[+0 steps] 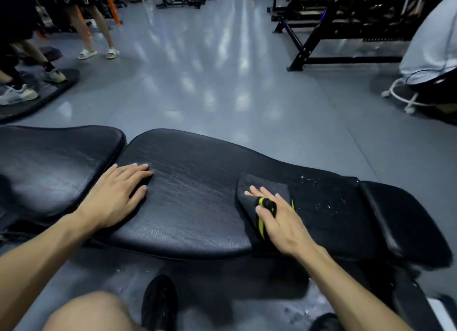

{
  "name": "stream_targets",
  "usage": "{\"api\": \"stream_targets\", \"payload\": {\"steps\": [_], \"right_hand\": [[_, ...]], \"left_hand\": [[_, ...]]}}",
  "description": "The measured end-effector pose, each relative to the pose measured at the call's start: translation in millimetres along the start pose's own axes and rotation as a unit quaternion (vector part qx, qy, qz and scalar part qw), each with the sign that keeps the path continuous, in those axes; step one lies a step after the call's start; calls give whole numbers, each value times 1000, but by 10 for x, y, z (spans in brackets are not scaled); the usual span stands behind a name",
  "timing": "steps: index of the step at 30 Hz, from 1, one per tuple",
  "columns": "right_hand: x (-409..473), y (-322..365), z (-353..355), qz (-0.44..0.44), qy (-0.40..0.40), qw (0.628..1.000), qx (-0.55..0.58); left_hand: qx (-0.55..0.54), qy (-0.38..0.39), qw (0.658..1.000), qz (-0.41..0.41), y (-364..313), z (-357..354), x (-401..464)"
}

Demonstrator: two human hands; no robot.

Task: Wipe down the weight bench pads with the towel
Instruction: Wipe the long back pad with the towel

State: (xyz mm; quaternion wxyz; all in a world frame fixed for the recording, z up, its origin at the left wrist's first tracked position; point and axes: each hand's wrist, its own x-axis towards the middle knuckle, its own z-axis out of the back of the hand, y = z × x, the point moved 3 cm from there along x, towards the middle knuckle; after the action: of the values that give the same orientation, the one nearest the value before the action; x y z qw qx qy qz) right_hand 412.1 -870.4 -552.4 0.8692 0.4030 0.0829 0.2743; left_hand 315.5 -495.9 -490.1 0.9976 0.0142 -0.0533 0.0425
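- Right hand [279, 217] flat on the dark towel [262, 190], fingers straight and slightly spread, a yellow-edged fold poking up between two of them (pressed, not gripped).
- Towel lying on the long back pad [197, 194], toward its right end, near edge draped over the pad's front side.
- Left hand [118, 194] spread flat on the same pad's left end, palm down, holding nothing, just beside the gap to the seat pad [54, 167].
- White flecks [321, 194] scattered on the pad just right of the towel, not yet covered.
- Likely slip: towel bunching or skating out from under an open palm, since no finger curls round it; cause, a fast stroke with light pressure.
- Possible smear: flecks pushed along rather than lifted, or swept off onto the floor [222, 83], if the folded cloth rides over them.
- Risk of a missed strip along the front edge and in the seam between pads (hard to judge how clean these are; glare hides it).
- Bracing palm probably leaving fresh marks on the left end.
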Motion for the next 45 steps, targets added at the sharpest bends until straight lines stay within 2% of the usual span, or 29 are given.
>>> {"api": "stream_targets", "payload": {"steps": [2, 3, 7, 9, 14, 18, 22, 25, 28, 30, 33, 38, 40, 42, 45], "right_hand": [[-110, -225, 149, -96, -53, 994, 20], [-209, -248, 147, -107, -64, 992, 24], [-753, -63, -10, -31, -41, 999, 14], [-940, -156, 52, -20, -23, 999, 17], [-1122, -536, 421, -125, -63, 988, 72], [-1263, -607, 476, -189, -93, 973, 98], [-1310, -619, 402, -235, -92, 958, 138], [-1248, -398, 282, -234, -106, 955, 150], [-1121, -102, 70, -116, -74, 986, 96], [-1051, -112, 105, -84, -43, 993, 74], [-968, -389, 367, -120, -9, 989, 81], [-883, -825, 735, -252, -72, 959, 107], [-895, -781, 721, -270, -88, 955, 92], [-952, -580, 595, -207, -86, 974, 46], [-1175, -401, 443, -150, -52, 985, 62]], "left_hand": [[42, 48, 998, 17, -61, 45, 64], [61, 78, 995, 24, -125, 88, 108], [53, 144, 988, -12, -651, 276, 223], [25, 173, 984, -38, -1004, 295, 211], [-9, 194, 976, -95, -1759, 178, 116], [25, 245, 963, -107, -2153, 22, -54], [29, 254, 960, -114, -2341, 81, -124], [23, 259, 959, -115, -2376, 107, -134], [21, 244, 962, -120, -2394, 97, -101], [17, 231, 966, -119, -2388, 77, -53], [8, 207, 972, -111, -2368, 60, 23], [32, 222, 967, -120, -2420, 67, 125], [43, 232, 964, -121, -2431, 58, 128], [53, 238, 962, -121, -2457, 63, 117], [70, 254, 956, -128, -2510, 100, 132]]}}
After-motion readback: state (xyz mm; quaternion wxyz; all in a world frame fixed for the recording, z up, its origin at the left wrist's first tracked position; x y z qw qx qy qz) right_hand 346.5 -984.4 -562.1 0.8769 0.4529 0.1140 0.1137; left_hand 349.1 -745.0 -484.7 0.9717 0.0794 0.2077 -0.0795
